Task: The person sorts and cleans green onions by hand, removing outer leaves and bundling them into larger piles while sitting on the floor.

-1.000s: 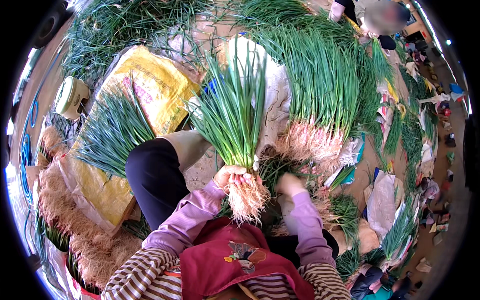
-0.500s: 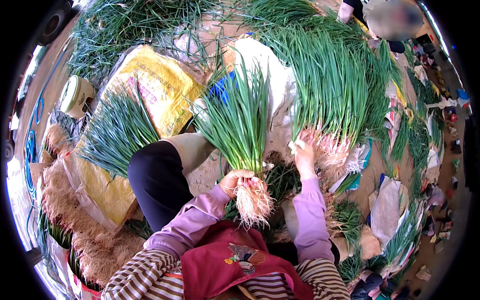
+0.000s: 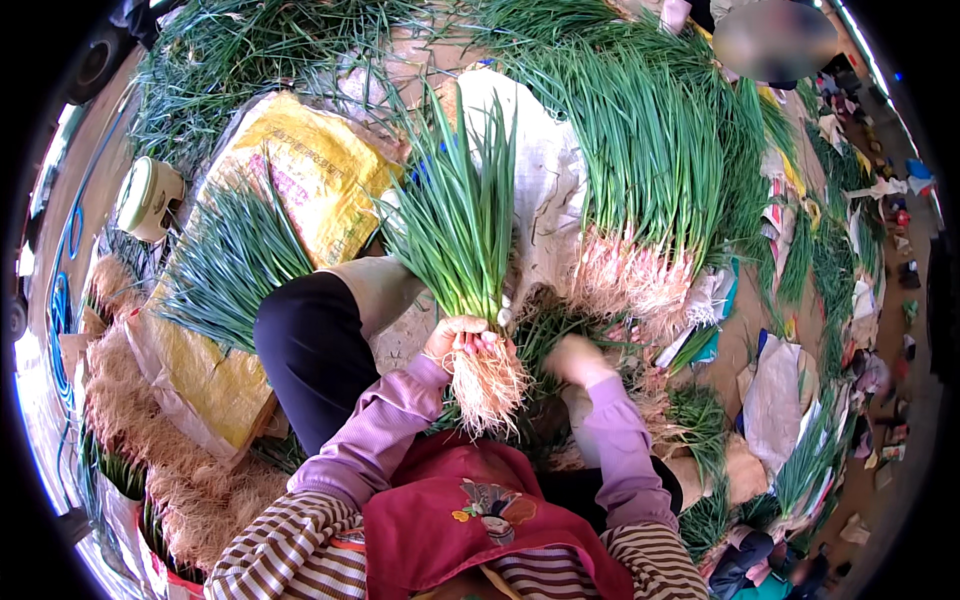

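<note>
My left hand (image 3: 458,338) is closed round a bunch of spring onions (image 3: 458,250), just above its pale, hairy roots. The green leaves point up and away from me, and the roots hang below my fingers over the red apron (image 3: 450,510). To the right of those roots is my right hand (image 3: 576,360), apart from the bunch and smeared by motion, so its fingers cannot be read. Beyond it lies a large row of spring onions (image 3: 650,150), with pinkish-white roots toward me. Cut-off leaves (image 3: 540,335) lie between my hands.
A smaller spring onion bundle (image 3: 235,270) rests left of my knee, by a yellow sack (image 3: 315,165). Farther left are a pale bucket (image 3: 148,200) and rooted bundles (image 3: 140,400). Loose green leaves (image 3: 260,60) cover the far left. Another person (image 3: 775,45) is at the far right.
My right hand has moved from the roots of the large row down and left, nearer the held bunch. The left hand has shifted slightly left and up with the bunch.
</note>
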The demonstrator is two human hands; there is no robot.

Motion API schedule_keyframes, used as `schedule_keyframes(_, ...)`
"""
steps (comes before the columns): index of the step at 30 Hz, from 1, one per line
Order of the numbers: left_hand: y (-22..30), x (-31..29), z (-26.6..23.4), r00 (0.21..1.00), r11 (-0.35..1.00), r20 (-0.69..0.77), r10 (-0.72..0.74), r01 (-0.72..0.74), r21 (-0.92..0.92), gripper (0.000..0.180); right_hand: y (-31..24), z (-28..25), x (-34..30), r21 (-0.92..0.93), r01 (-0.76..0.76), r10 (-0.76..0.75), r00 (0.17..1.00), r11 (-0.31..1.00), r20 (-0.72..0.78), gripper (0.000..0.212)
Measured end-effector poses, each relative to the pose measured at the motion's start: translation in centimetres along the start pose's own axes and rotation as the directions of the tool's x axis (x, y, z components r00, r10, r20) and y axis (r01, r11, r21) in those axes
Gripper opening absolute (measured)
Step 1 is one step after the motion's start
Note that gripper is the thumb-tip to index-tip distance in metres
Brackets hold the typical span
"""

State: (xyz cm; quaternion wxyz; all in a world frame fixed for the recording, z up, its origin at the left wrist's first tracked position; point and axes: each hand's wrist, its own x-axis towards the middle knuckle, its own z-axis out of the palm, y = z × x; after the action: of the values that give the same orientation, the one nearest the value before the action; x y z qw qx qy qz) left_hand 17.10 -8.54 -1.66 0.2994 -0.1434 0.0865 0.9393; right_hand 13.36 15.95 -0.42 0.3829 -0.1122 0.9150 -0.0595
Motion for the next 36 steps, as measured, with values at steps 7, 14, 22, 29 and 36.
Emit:
schedule_keyframes(7,0.2,-0.2,2.6,0.997,0.997,-0.022,-0.076,0.076,-0.011,0.031,1.8,-4.8,8.3,0.160,-0.174,0.231,0.838,0.972,-0.495,0.033)
schedule_keyframes(14,0.5,0.0,1.5,0.997,0.981,-0.042,-0.057,0.064,0.185,0.034,-0.2,3.8,-0.7,-0.023,0.144,-0.118,0.880,0.989,0.461,0.024)
schedule_keyframes(22,-0.5,1.0,1.9,0.959,0.985,-0.233,-0.162,0.172,0.023,0.043,1.7,-11.4,8.7,0.196,-0.206,0.284,0.649,0.959,-0.706,0.030)
schedule_keyframes(29,-0.6,0.7,1.9,0.979,0.979,-0.045,-0.198,0.199,0.033,0.056,3.4,-13.6,12.2,-0.065,-0.329,0.223,0.760,0.942,-0.610,0.024)
schedule_keyframes(36,-2.4,1.6,-2.8,0.970,0.970,-0.066,-0.235,0.230,-0.083,0.031,-3.6,-7.0,0.8,0.683,0.151,0.027,0.970,0.715,-0.243,0.022)
